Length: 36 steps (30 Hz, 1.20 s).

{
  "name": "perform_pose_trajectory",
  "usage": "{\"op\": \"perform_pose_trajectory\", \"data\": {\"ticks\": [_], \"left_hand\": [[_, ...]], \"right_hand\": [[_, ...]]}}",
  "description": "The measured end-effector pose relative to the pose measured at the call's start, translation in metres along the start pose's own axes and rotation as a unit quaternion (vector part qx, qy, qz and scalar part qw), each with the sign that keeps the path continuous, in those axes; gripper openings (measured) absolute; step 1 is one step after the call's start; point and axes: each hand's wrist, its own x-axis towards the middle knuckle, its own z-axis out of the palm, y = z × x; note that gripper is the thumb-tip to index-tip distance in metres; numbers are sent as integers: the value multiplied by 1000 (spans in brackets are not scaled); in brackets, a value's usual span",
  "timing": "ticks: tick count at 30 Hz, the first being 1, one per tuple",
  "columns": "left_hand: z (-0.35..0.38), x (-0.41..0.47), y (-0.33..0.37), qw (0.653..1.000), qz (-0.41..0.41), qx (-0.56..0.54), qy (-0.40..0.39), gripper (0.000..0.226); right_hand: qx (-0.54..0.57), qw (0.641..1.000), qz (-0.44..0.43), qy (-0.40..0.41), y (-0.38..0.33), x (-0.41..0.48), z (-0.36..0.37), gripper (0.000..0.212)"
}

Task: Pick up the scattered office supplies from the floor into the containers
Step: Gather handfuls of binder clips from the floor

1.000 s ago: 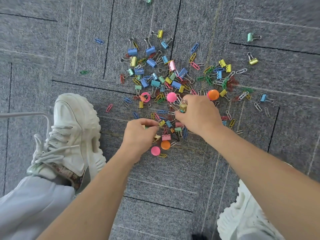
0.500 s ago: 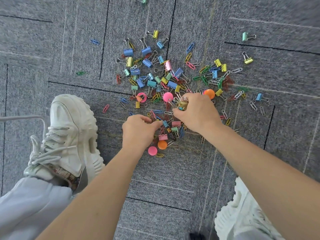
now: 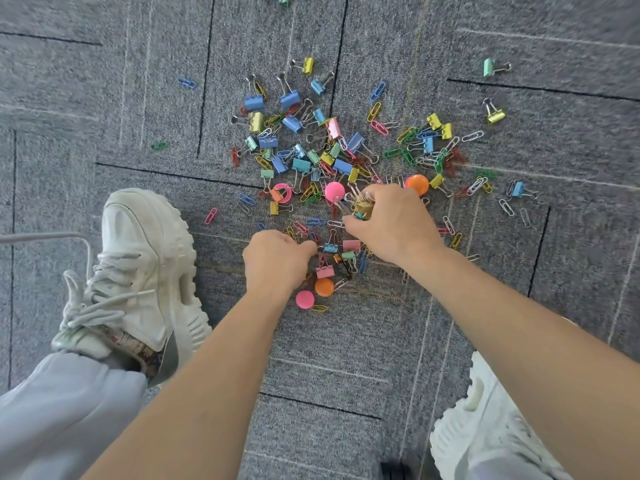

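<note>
A heap of coloured binder clips (image 3: 298,133) and paper clips (image 3: 415,147) lies scattered on the grey carpet. Round magnets sit among them: pink (image 3: 334,191), orange (image 3: 417,183), another orange (image 3: 324,286) and another pink (image 3: 304,299). My right hand (image 3: 388,223) is curled around a bunch of gold and other binder clips (image 3: 362,207) with wire handles sticking out. My left hand (image 3: 277,259) is fisted at the near edge of the heap, fingertips pinching at a clip next to a blue binder clip (image 3: 330,247); what it holds is hidden.
My left shoe (image 3: 138,268) stands just left of the heap and my right shoe (image 3: 485,417) at the lower right. Stray clips lie further out: mint (image 3: 490,67), yellow (image 3: 495,114), blue (image 3: 187,82). No container shows.
Both hands stay low on the heap. My left hand has slid a little to the right towards the blue clip; my right hand keeps its bunch of clips.
</note>
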Motion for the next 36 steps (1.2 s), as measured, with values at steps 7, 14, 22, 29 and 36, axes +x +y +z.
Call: {"op": "perform_pose_trajectory", "data": {"ticks": [7, 14, 22, 29, 36], "left_hand": [[-5, 3, -3, 999, 5, -37, -36, 19], [-70, -16, 40, 991, 132, -13, -10, 11], [-248, -126, 109, 944, 311, -53, 95, 24], [-404, -305, 104, 892, 380, -127, 211, 23], [-501, -451, 15, 817, 452, -169, 316, 25]], "right_hand": [[-27, 999, -20, -25, -5, -5, -2, 37], [-17, 996, -45, -76, -47, -24, -51, 35], [-79, 988, -131, 1, -197, -104, -200, 26], [-57, 971, -216, 82, -345, -266, -299, 34], [-8, 955, -271, 118, -411, -415, -295, 27]]}}
